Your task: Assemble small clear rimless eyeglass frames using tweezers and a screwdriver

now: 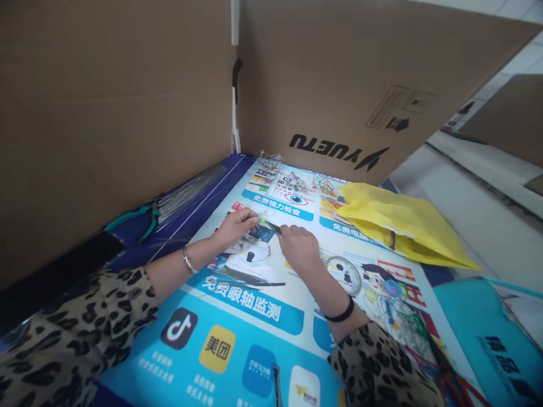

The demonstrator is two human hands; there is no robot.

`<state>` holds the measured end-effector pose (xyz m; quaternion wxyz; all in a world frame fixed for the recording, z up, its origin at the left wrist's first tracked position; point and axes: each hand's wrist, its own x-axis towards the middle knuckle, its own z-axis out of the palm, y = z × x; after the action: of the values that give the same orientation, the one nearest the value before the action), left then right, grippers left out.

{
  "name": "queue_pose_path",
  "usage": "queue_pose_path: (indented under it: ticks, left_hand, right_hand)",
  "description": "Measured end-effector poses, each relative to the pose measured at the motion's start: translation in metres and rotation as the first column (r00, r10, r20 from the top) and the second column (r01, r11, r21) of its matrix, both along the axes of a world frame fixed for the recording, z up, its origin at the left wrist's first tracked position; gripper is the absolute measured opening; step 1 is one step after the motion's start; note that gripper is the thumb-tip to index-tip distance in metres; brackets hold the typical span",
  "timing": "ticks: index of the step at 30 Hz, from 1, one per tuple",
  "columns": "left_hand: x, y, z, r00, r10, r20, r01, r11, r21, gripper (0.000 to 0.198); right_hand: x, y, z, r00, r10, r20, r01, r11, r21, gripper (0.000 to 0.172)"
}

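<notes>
Over the poster (190, 299), the left hand (237, 229) has its fingers pinched on a small green piece (262, 220); the right hand's (300, 249) fingers are clamped on a dark tool (275, 228), tip near that piece. Left of the poster lie pliers (153, 212) and wires (186, 195); a yellow bag (399, 220) overlaps its right edge.

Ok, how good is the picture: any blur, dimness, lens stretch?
Head view: left hand and right hand are readable, but the fine piece between them and the dark slim tool look soft; cardboard walls are dim; the left sleeve seems stretched toward the lower corner; red handles at lower right are blurred.
</notes>
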<state>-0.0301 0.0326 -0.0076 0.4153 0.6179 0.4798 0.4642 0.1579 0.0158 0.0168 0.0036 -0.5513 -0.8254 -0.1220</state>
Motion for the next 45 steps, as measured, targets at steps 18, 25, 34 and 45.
queue_pose_path:
  ticks: [18, 25, 34, 45]
  left_hand:
    - [-0.002, -0.010, 0.008, 0.967, 0.033, -0.252, 0.021, 0.978, 0.208, 0.015]
    - [-0.002, -0.007, 0.004, 0.942, 0.073, -0.327, 0.036, 0.948, 0.315, 0.017]
    - [-0.003, -0.004, 0.007, 0.971, 0.005, -0.237, 0.086, 0.924, 0.373, 0.016]
    - [0.001, -0.008, 0.007, 0.968, -0.085, -0.237, 0.175, 0.904, 0.391, 0.016]
  right_hand:
    - [0.002, 0.015, -0.016, 0.919, 0.145, -0.366, -0.173, 0.984, -0.046, 0.030]
    - [-0.003, 0.012, -0.015, 0.943, 0.129, -0.308, -0.162, 0.983, -0.085, 0.031]
    - [0.000, 0.016, -0.017, 0.921, 0.192, -0.339, -0.240, 0.965, -0.106, 0.032]
    - [0.002, 0.015, -0.023, 0.913, 0.231, -0.335, -0.267, 0.961, -0.065, 0.023]
